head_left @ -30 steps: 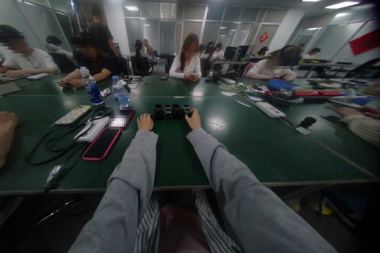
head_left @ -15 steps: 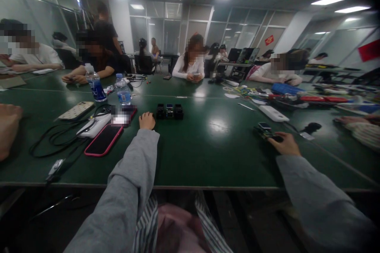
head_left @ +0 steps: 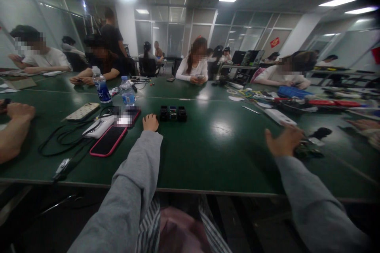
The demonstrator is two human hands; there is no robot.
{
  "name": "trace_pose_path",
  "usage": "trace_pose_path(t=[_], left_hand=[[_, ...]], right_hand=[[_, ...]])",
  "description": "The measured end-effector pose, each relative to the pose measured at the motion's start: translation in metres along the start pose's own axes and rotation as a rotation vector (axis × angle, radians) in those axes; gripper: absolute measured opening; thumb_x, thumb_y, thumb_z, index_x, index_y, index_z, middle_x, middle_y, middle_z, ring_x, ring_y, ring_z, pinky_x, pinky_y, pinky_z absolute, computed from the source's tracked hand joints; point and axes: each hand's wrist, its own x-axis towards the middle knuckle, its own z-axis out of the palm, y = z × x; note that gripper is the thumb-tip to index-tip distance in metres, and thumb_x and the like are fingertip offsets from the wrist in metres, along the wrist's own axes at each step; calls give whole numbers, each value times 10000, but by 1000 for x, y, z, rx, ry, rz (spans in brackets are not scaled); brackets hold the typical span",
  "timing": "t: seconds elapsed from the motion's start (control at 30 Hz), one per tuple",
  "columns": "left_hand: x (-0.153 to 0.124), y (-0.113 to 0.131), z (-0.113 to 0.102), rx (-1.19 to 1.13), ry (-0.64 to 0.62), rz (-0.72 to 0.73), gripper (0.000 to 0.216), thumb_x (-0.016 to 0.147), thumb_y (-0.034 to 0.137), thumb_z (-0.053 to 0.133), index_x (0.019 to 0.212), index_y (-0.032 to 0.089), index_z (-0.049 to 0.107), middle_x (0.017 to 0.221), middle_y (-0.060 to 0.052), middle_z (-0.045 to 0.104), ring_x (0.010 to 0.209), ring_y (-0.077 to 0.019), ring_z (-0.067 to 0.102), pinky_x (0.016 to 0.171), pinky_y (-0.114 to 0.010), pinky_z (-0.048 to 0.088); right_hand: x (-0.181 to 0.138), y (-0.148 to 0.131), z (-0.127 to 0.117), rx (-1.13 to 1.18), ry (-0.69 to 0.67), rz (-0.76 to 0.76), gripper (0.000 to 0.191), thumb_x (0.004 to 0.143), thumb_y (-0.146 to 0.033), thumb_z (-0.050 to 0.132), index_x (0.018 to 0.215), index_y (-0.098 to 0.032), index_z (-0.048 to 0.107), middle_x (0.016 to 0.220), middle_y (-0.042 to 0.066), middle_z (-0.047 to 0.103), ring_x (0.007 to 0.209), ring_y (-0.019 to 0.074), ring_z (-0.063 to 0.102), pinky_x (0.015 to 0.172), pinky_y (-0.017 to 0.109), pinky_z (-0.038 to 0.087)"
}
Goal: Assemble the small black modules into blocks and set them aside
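My left hand (head_left: 151,121) rests on the green table with its fingers curled under; what is beneath them, if anything, is hidden. Just right of it stands a small black device (head_left: 173,113) with a little screen in the middle and dark blocks on both sides. My right hand (head_left: 284,141), blurred by motion, is at the right with its thumb spread away from the fingers. Close to its right side lies a small dark green circuit-board piece (head_left: 310,151), partly covered by the hand and too smeared to make out fully.
Left of my left hand lie a pink-rimmed phone (head_left: 109,141), a white power strip (head_left: 99,126) with black cables and a spotted phone case (head_left: 83,111). Two bottles (head_left: 101,86) stand behind. A white box (head_left: 280,117) and a tool pile lie right. Other people sit around.
My right hand has let go of the small screened board, which now lies farther right beside the hand. My left hand keeps its place by the black device. The view has shifted slightly.
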Motion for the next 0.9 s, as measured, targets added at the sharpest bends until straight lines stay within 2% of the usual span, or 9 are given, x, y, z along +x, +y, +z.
trace_pose_path(t=[0.03,0.07,0.13,0.23,0.37,0.53,0.7,0.8,0.9], left_hand=[[0,0,0,-1,0,0,421,925,205,325,1280,201,553,1418,-113,489,1316,-262,400,1103,-485,299],[0,0,0,-2,1,1,422,926,205,323,1279,202,554,1415,-113,492,1316,-262,401,1103,-488,298],[0,-1,0,-6,1,7,424,929,208,317,1282,203,552,1411,-112,496,1316,-262,402,1103,-492,298],[1,-2,1,-9,0,12,428,932,211,313,1293,199,543,1420,-110,488,1321,-261,396,1106,-491,300],[2,-3,3,-6,8,18,432,931,211,312,1300,192,538,1420,-104,490,1321,-262,396,1108,-491,305],[1,-3,4,-10,21,11,433,930,206,313,1294,203,547,1420,-101,492,1321,-265,398,1111,-496,301],[-1,-3,2,-16,28,8,438,927,199,309,1291,201,553,1410,-110,500,1312,-265,406,1116,-504,290],[-1,-3,2,-22,27,11,441,924,197,309,1290,199,554,1413,-112,497,1315,-269,401,1113,-508,292],[0,-4,3,-24,28,17,440,924,201,310,1290,193,554,1413,-113,497,1313,-270,403,1107,-508,299]], right_hand=[[2,-26,23,-59,54,27,635,859,-560,450,1416,-268,369,1380,174,362,1333,376,286,1081,642,231],[3,-55,48,-68,14,11,608,859,-537,464,1383,-231,427,1340,178,409,1297,357,334,1072,600,282],[2,-117,97,14,-176,-69,573,891,-504,429,1380,-207,435,1314,161,446,1273,316,373,1067,539,327],[-2,-196,159,130,-418,-113,603,907,-530,433,1446,-273,346,1399,146,376,1291,336,367,1032,564,350],[-1,-242,200,164,-531,-151,553,904,-522,469,1411,-320,382,1482,126,274,1350,376,296,1040,610,310],[1,-225,200,156,-518,-170,509,843,-459,576,1271,-207,465,1252,155,481,1158,326,497,966,540,418],[-1,-179,178,215,-446,-111,463,811,-331,561,1237,-191,445,1200,137,522,1084,279,555,929,462,477],[4,-134,151,193,-388,-82,529,779,-347,576,1268,-190,451,1222,144,535,1101,286,554,939,469,474],[8,-74,103,101,-293,-1,570,777,-433,567,1275,-164,503,1195,179,565,1079,298,561,937,474,464]])
